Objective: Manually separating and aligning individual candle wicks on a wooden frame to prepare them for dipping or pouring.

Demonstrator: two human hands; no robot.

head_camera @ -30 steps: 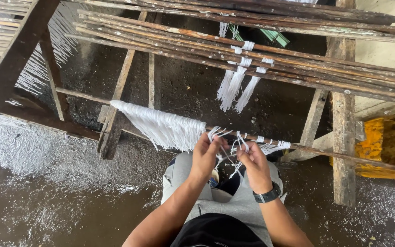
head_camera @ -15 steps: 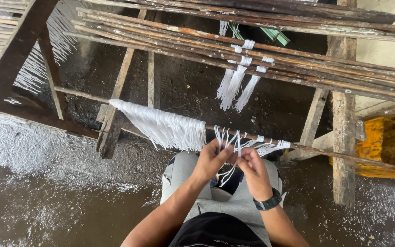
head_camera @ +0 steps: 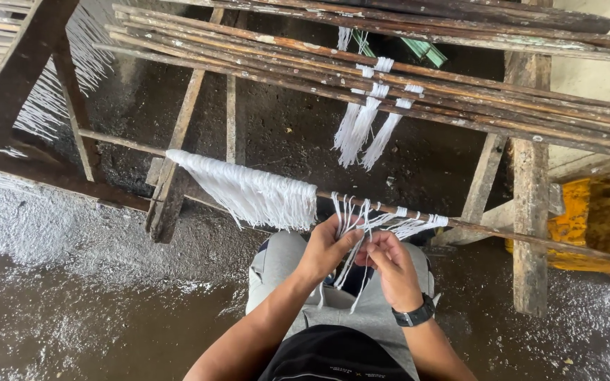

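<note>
Item: white strings (head_camera: 351,243), several loose lengths hanging from a thin wooden rod (head_camera: 503,233) that ran across in front of the seated person's knees. Judged light, limp and soft, prone to tangle and to slip between fingertips; best taken by pinching a few strands close under the rod, where they were looped on.

Left hand (head_camera: 326,247): fingers curled shut around a few strands just below the rod, thumb pressed against them.

Right hand (head_camera: 390,271): fingers bent and pinched on the same strands, touching the left hand; a dark wristwatch (head_camera: 414,315) on its wrist.

Adjacent on the rod: a dense fringe of white threads (head_camera: 248,190) packed toward the rod's left end, just beside the left hand; a few smaller knotted tufts (head_camera: 418,224) to the right of the hands.

Above and beyond: a stack of long wooden sticks (head_camera: 460,85) laid across a rough wooden frame (head_camera: 529,212), with three white tassels (head_camera: 365,127) hanging from them, well apart from the hands.

Right edge: a yellow object (head_camera: 587,226), partly hidden by the frame post.

Floor (head_camera: 72,310): wet, dark, dusted white.

Obstruction: the neighbouring fringe and tufts crowded the strands; the frame post stood near on the right.
</note>
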